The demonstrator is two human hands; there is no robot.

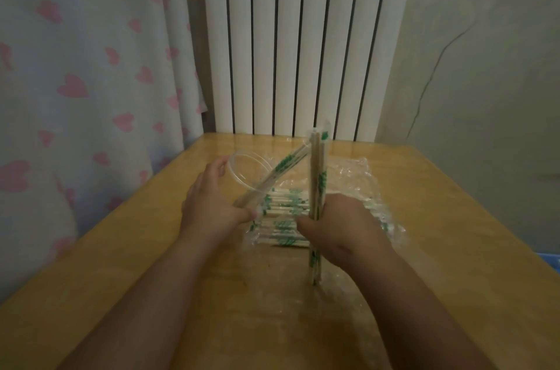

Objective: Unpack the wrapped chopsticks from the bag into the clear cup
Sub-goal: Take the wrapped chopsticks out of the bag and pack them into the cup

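- The left hand point(212, 203) held the clear cup point(242, 175), with its fingers and thumb curled round the sides.
- The cup was tipped, so its open mouth faced up and toward the person.
- One wrapped pair of chopsticks point(281, 165) sat in the cup. It leaned out over the rim, up and to the right.
- The right hand point(342, 224) was closed tight round a second wrapped pair point(318, 175).
- This second pair stood almost straight up, just to the right of the cup. Its top poked high above the hand. Its low end was down by the table top, and it was hard to tell if it touched.
- The plastic bag point(351, 178) lay flat on the wooden table point(424, 248), behind and between the two hands. It was see-through and crinkly.
- More wrapped chopsticks point(285, 206) lay side by side in the bag. Their wrappers had green marks on them.
- A white radiator point(303, 36) stood behind the table.
- A curtain with pink hearts point(91, 66) hung on the left.
- A pale wall point(485, 81) with a thin crack was on the right.
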